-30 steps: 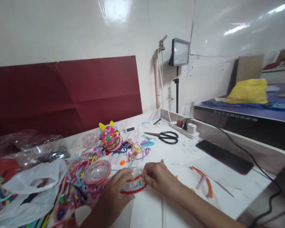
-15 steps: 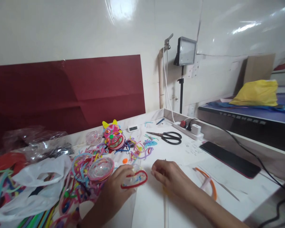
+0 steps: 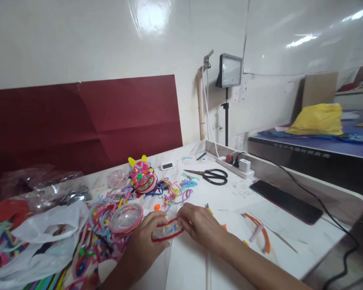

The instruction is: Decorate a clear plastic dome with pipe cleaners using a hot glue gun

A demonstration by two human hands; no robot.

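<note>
My left hand is closed around the left side of a clear plastic piece edged with a red pipe cleaner. At the piece's right end, the fingers of my right hand pinch its edge. The fingertips partly hide that end. Left of my hands, a clear plastic bowl with a pink rim rests on a heap of coloured pipe cleaners. Beyond it stands a colourful animal-face figure with yellow ears. A small orange disc lies just behind my left hand.
Black-handled scissors and a small white digital display lie behind my hands. To the right are a black phone, a power strip and a curved orange pipe cleaner. White plastic bags cover the left side.
My right hand has moved left, from apart to touching the right end of the red-edged plastic piece. My left hand keeps its hold. The whole view has shifted slightly.
</note>
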